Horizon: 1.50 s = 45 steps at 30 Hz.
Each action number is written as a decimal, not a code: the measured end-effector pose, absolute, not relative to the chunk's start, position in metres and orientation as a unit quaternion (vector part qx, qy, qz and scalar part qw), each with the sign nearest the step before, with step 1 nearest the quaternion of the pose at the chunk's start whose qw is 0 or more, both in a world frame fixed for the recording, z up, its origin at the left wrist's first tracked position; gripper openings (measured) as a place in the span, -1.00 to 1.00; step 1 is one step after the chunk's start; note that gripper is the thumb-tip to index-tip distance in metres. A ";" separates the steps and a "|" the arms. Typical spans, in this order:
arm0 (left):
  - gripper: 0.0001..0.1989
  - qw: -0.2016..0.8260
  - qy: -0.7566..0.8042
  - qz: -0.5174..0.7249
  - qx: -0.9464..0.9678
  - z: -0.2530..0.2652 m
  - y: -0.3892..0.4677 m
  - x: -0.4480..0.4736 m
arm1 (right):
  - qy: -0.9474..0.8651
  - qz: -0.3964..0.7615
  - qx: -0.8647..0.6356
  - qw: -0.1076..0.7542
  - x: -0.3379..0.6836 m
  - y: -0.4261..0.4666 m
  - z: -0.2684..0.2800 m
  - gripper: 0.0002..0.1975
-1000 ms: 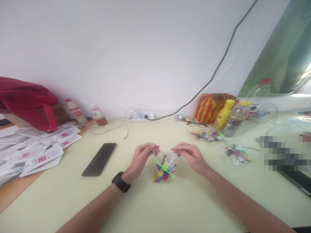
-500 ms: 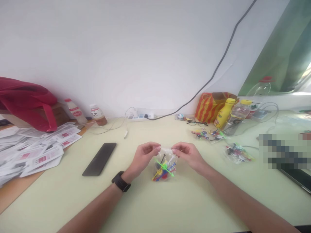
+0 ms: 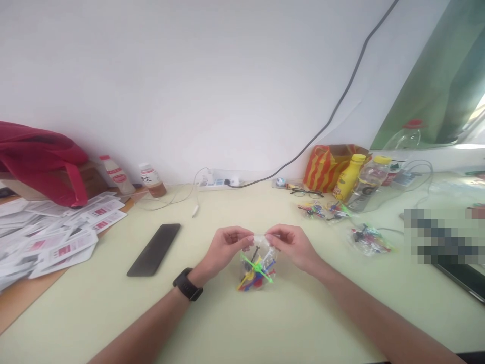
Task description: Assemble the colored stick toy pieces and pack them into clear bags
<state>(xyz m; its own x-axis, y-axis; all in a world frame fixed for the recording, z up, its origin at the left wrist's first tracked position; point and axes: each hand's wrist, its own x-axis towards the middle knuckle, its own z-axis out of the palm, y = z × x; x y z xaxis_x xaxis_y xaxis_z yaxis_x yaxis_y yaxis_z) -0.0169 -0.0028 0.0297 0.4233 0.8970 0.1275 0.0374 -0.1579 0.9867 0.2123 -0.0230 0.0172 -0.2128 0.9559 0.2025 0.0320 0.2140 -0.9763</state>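
Observation:
Between my two hands is a clear plastic bag (image 3: 258,268) with small coloured plastic pieces inside, green, yellow, blue, red and black. My left hand (image 3: 232,246) pinches the bag's top edge at its left corner, and a black watch sits on that wrist. At the other top corner, my right hand (image 3: 290,245) grips the plastic between thumb and fingers. The bag's lower part hangs at or just over the pale table (image 3: 227,323); I cannot tell whether it touches. The pieces' exact kind is not clear through the plastic.
A black phone (image 3: 154,250) lies left of my hands. Similar bags of pieces (image 3: 369,239) are to the right, near glasses (image 3: 306,192), a yellow bottle (image 3: 348,177) and a striped bag (image 3: 322,167). A power strip (image 3: 217,183) runs along the wall. Cards (image 3: 64,242) cover the left side.
My hands have come slightly closer together and lower, with the plastic bag between them. Both still pinch its top corners.

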 end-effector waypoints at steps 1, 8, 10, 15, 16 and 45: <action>-0.75 0.539 0.360 0.399 0.649 0.029 -0.002 -0.017 | -0.611 0.485 -0.401 0.479 0.213 -0.022 0.016 -0.71; -0.78 0.558 0.354 0.414 0.625 0.023 0.004 -0.023 | -0.580 0.512 -0.399 0.492 0.219 -0.020 0.014 -0.72; -0.80 0.560 0.350 0.423 0.620 0.023 0.004 -0.024 | -0.573 0.511 -0.403 0.497 0.220 -0.021 0.014 -0.74; -0.83 0.539 0.351 0.446 0.622 0.022 0.003 -0.022 | -0.559 0.513 -0.396 0.518 0.217 -0.021 0.012 -0.70; -0.83 0.536 0.352 0.449 0.623 0.022 0.003 -0.022 | -0.557 0.513 -0.396 0.519 0.217 -0.020 0.011 -0.68; -0.78 0.423 0.394 0.393 0.715 0.021 0.014 -0.031 | -0.641 0.364 -0.430 0.521 0.215 -0.022 0.006 -0.81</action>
